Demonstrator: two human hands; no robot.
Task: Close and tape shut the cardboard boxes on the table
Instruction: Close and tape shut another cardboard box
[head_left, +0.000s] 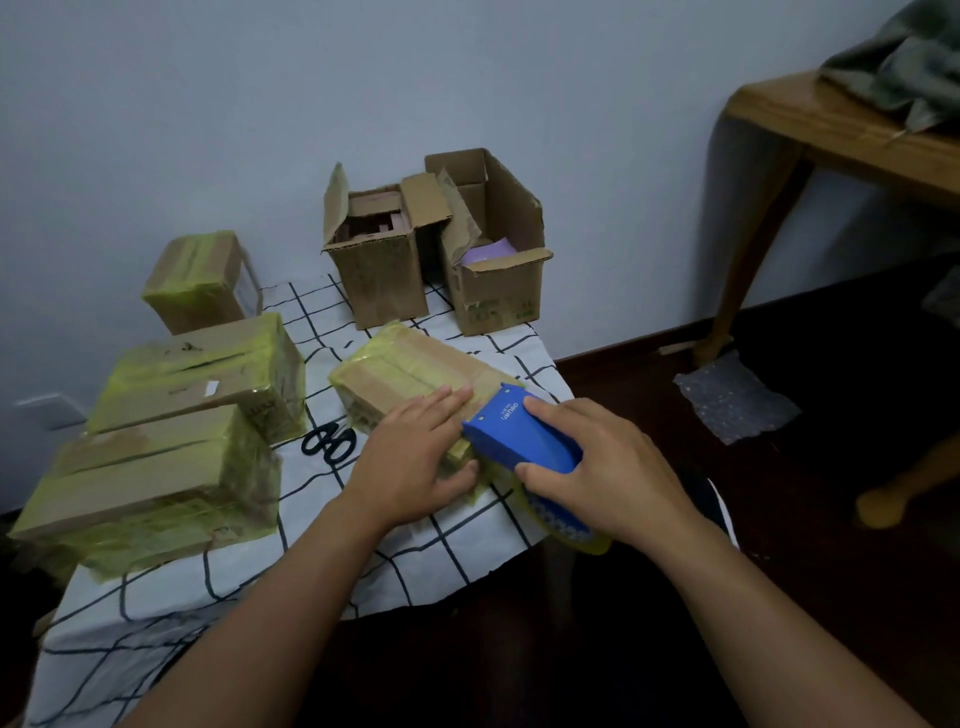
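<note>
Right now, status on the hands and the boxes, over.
Left hand flat on the box being taped; right hand grips the blue tape dispenser at its near end. Two open boxes at the back untaped. Scissors beside, not in the way.

A room in a home, it seems: plain pale wall (467, 78), dark wood floor (779, 519), grid-patterned cloth (363, 561) over the table. At two o'clock stands a wooden side table (810, 124) with bundled fabric (904, 67) on it.
</note>
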